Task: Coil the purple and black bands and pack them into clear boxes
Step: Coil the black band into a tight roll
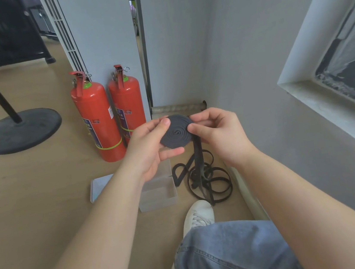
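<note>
A flat spiral coil of black band [175, 132] is held up in front of me. My left hand [151, 146] grips it from the left, thumb on its face and fingers under it. My right hand [219, 133] pinches the coil's right edge. From there the band's free length hangs down to a loose black tangle [209, 177] on the floor. An open clear box [159, 193] stands on the floor below my left wrist, partly hidden by it. No purple band shows.
A clear lid or second box [99, 187] lies left of the open box. Two red fire extinguishers [100, 119] stand against a white pillar. A black stand base [21, 130] sits far left. My white shoe [197, 216] and jeans are below; a wall runs along the right.
</note>
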The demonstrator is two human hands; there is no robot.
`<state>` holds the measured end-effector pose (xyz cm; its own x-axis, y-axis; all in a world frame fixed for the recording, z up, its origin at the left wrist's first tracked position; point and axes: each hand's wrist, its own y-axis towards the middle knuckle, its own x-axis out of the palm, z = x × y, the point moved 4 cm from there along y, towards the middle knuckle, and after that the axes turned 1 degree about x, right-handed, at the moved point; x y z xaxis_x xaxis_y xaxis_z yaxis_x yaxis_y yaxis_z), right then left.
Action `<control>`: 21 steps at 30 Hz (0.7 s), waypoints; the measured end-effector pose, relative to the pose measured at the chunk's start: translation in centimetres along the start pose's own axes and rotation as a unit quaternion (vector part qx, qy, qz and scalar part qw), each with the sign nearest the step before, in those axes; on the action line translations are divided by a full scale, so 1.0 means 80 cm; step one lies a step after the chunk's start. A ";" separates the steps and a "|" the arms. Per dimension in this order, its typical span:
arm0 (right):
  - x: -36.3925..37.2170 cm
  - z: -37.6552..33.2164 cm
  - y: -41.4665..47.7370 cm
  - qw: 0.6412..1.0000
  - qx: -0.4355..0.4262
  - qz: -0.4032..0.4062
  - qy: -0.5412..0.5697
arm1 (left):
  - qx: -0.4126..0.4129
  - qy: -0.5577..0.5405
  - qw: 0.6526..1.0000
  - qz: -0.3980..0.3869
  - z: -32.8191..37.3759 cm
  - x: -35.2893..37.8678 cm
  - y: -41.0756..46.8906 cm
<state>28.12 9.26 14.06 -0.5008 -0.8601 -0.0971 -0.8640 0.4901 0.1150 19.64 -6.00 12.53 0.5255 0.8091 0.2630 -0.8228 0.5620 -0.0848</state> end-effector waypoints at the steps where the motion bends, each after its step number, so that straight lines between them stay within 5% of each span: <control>1: 0.000 -0.002 0.001 1.000 -0.010 0.000 -0.029 | 0.000 0.020 1.000 -0.003 0.000 -0.002 0.001; 6: -0.001 -0.017 0.001 0.986 -0.061 -0.038 -0.153 | 0.048 0.164 0.985 -0.027 0.007 -0.003 0.002; 17: -0.004 0.003 0.004 1.000 0.016 -0.012 0.022 | -0.042 -0.119 0.992 -0.003 -0.022 0.017 0.000; 21: -0.007 0.000 0.006 1.000 0.001 -0.009 -0.008 | -0.049 -0.084 0.995 -0.020 -0.015 0.013 0.001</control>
<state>27.95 9.97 14.13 -0.4864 -0.8663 -0.1142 -0.8727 0.4753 0.1116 20.39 -4.91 11.64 0.5071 0.7499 0.4250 -0.7726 0.6140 -0.1616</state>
